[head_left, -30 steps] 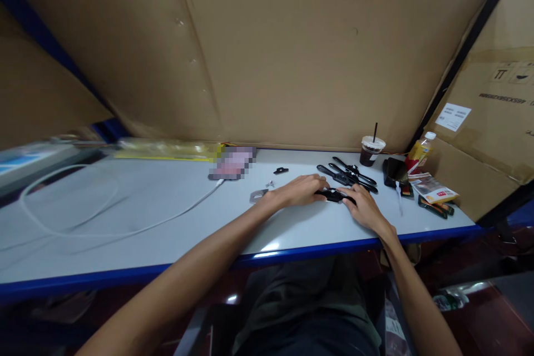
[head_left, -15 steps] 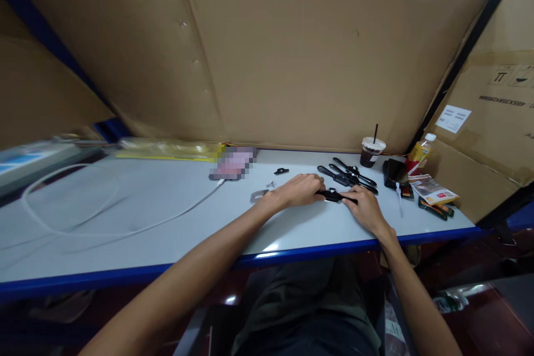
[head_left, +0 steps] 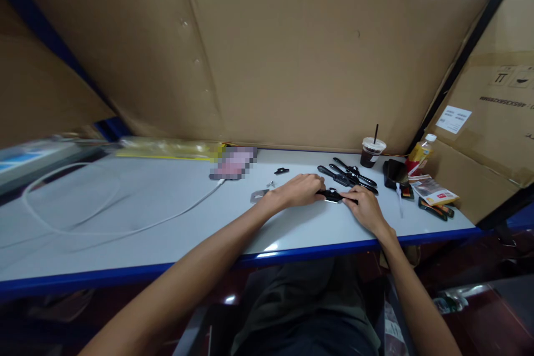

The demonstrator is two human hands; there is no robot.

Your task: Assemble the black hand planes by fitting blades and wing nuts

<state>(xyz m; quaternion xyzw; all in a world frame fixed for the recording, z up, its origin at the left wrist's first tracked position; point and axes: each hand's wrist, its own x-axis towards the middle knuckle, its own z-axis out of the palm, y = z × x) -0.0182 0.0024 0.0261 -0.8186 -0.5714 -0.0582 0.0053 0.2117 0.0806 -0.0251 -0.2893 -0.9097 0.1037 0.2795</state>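
Observation:
A black spokeshave (head_left: 332, 196) lies low over the table between my hands, its handles pointing left and right. My left hand (head_left: 303, 189) is closed around the left handle, and my right hand (head_left: 364, 204) grips the right one. Fingers hide both handle ends; the middle body with a shiny lower edge shows. Just behind lie several more black spokeshaves (head_left: 342, 178), side by side at a slant. Left of them is a small black cap piece (head_left: 281, 171). Small silver screws (head_left: 271, 184) and a flat metal blade (head_left: 258, 195) lie by my left wrist, which partly covers the blade.
A phone (head_left: 233, 163) with a white cable (head_left: 183, 212) lies at left. To the right stand a lidded drink cup (head_left: 371, 152) and a bottle (head_left: 420, 153), near a black case (head_left: 394, 173), a packet (head_left: 434, 188) and dark green-orange tools (head_left: 433, 208). Cardboard walls the back.

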